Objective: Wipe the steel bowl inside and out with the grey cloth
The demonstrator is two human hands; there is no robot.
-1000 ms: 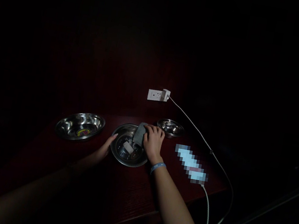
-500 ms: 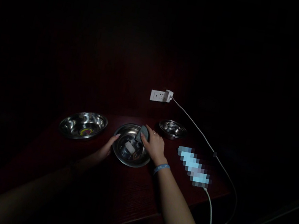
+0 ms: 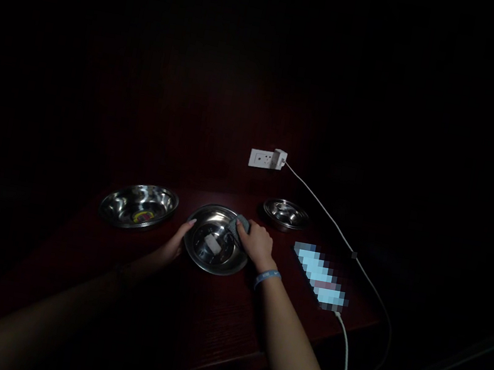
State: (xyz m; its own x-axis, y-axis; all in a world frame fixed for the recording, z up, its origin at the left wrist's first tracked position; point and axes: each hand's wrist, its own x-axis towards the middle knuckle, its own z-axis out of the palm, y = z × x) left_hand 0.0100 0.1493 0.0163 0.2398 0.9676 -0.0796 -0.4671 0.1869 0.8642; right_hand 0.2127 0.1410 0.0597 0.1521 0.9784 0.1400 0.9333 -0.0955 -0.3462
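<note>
A shiny metal bowl (image 3: 202, 260) with a pale label on its inner bottom is tilted a little over the dark red table. My left hand (image 3: 175, 242) grips its left rim, thumb on the upper side and the other fingers hidden beneath. At the right side of the bowl, my right hand (image 3: 258, 243) is closed on a grey-green cloth (image 3: 237, 229), pressed against the inner wall near the rim. A blue band circles my right wrist.
A larger metal bowl (image 3: 122, 204) with a yellow sticker stands at left. Stacked metal bowls (image 3: 285, 215) are at the back right. A phone with a blurred screen (image 3: 319, 276) lies at right, its white cable (image 3: 320, 205) running to a charger (image 3: 279, 158) in the wall socket.
My right hand has moved the cloth slightly down and to the right along the bowl's inner wall. My left hand still grips the rim, and the bowl has shifted slightly left.
</note>
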